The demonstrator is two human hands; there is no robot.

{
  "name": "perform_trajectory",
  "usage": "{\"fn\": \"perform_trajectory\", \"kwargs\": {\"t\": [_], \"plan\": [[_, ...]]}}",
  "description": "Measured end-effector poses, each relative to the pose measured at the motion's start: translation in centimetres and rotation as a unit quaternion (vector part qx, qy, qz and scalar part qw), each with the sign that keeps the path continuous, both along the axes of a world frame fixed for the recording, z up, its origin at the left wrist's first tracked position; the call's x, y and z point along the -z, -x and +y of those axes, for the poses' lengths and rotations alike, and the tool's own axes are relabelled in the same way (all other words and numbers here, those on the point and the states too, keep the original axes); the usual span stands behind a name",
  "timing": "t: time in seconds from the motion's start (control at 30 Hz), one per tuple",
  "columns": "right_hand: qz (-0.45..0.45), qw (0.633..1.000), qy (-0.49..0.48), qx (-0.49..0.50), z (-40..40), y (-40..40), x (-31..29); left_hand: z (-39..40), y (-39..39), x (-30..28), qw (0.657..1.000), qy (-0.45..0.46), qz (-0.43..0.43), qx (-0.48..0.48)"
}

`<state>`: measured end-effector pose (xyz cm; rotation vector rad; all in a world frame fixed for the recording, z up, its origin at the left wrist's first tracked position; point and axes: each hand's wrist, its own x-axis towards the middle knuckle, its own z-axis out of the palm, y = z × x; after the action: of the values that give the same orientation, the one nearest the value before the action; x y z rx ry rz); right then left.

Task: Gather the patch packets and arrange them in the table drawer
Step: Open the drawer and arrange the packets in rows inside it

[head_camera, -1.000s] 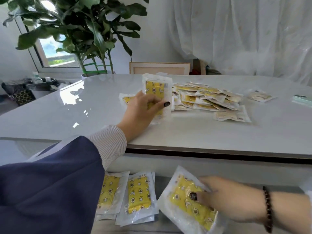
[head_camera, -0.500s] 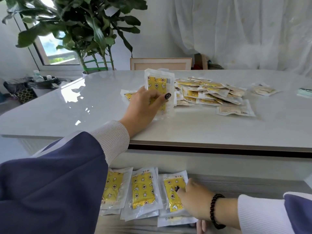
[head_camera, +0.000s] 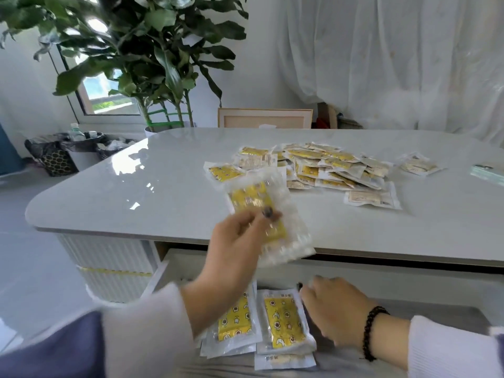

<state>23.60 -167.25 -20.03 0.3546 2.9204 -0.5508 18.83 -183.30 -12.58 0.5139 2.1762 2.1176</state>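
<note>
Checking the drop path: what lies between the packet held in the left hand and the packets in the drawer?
In the head view, only the table's front edge and the left hand itself; no loose item.

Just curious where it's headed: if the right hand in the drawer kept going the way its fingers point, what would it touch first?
Probably the nearest yellow packet lying in the drawer: the right hand points left, its fingers already at that packet's edge.

Left hand (head_camera: 234,241) lifted packet (head_camera: 268,214) off table; right hand (head_camera: 331,306) released drawer packet (head_camera: 285,323).
</note>
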Motion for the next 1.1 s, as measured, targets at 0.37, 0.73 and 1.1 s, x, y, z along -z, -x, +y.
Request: {"fn": "perform_trajectory", "kwargs": {"t": [0.37, 0.73, 1.1], "plan": [[0.059, 0.811, 0.58, 0.057, 2.2, -4.4, -0.9, -0.5, -3.7, 4.5, 0.971, 0.147, -0.071, 0.174], [0.095, 0.888, 0.45, -0.008, 2.6, -4.4, 0.5, 0.2, -3.1, 6.0, 0.962, 0.135, -0.079, 0.224], [-0.035, 0.952, 0.292, 0.08, 7.5, -5.2, 4.2, 0.1, -0.9, 7.7, 0.777, 0.522, 0.178, 0.304]]}}
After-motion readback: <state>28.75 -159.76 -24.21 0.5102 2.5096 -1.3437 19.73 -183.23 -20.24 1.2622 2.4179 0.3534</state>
